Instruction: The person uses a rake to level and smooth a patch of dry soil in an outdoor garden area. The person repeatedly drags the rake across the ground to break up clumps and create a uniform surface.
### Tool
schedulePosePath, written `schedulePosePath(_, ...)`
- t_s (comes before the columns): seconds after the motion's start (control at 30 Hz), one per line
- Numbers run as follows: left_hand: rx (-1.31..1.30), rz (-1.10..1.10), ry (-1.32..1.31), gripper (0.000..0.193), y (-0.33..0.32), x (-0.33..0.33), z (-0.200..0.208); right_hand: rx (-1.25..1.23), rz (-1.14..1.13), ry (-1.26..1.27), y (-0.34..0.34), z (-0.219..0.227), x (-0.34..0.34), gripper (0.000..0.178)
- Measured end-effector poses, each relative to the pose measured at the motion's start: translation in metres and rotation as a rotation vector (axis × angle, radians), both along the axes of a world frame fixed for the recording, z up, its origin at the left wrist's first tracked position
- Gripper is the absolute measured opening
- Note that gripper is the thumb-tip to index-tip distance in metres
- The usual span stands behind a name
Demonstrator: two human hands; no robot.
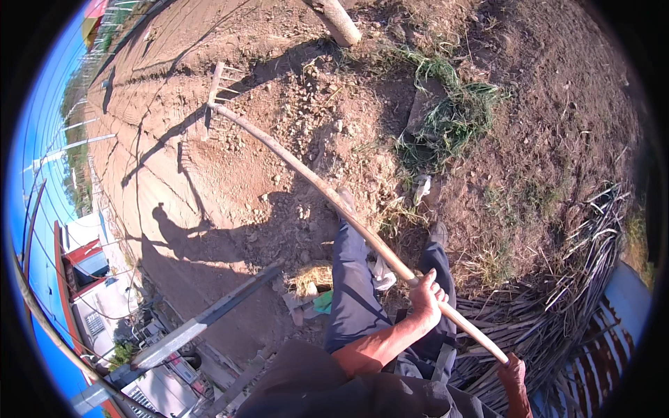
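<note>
The left hand [426, 301] and right hand [513, 373] clasp the long, pale wooden rake [324, 187], its toothed head [215, 87] toward the far-left edge of the brown dirt ground [230, 164]. Likely stiff and head-heavy, it suits widely spaced holds along its lower handle [474, 332].

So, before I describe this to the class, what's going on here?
A person is gripping a long rake with a pale wooden handle in both bare hands: the left hand is part-way along the handle, the right hand near its end. The pale toothed head is out ahead to the left; whether it touches the loose brown soil is hard to tell. A tangled heap of green grass lies ahead, and thin grey-brown stalks are piled on the right.
</note>
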State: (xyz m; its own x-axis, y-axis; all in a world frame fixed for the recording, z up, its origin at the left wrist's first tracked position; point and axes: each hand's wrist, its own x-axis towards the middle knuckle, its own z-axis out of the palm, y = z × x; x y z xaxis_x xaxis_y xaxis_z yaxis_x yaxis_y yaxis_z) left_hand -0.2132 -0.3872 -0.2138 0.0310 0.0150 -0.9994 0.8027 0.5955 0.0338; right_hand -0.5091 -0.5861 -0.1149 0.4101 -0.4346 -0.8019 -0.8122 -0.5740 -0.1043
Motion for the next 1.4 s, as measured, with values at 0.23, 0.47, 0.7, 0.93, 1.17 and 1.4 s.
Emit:
schedulePosePath(0.23,-0.117,-0.087,0.192,0.033,0.016,-0.052,-0.065,-0.007,0.077,0.213,0.032,0.080,-0.016,0.027)
schedulePosePath(0.47,-0.149,-0.123,0.264,0.037,-0.022,-0.067,-0.022,-0.013,-0.021,0.233,0.003,0.098,-0.087,0.030)
schedulePosePath(0.7,-0.193,-0.086,0.124,0.027,-0.036,-0.018,-0.071,0.037,0.071,0.227,-0.011,0.061,-0.005,0.026)
schedulePosePath(0.93,-0.174,-0.048,0.213,0.029,-0.047,0.009,-0.040,0.079,-0.109,0.200,-0.046,0.069,0.002,0.022)
schedulePosePath(1.17,-0.192,-0.023,0.138,0.026,0.003,0.119,-0.121,-0.070,0.073,0.100,0.007,-0.016,0.132,0.012)
schedulePosePath(1.4,0.170,-0.087,-0.288,0.026,0.198,0.367,-0.164,0.371,0.006,-0.016,0.167,-0.091,0.394,0.022)
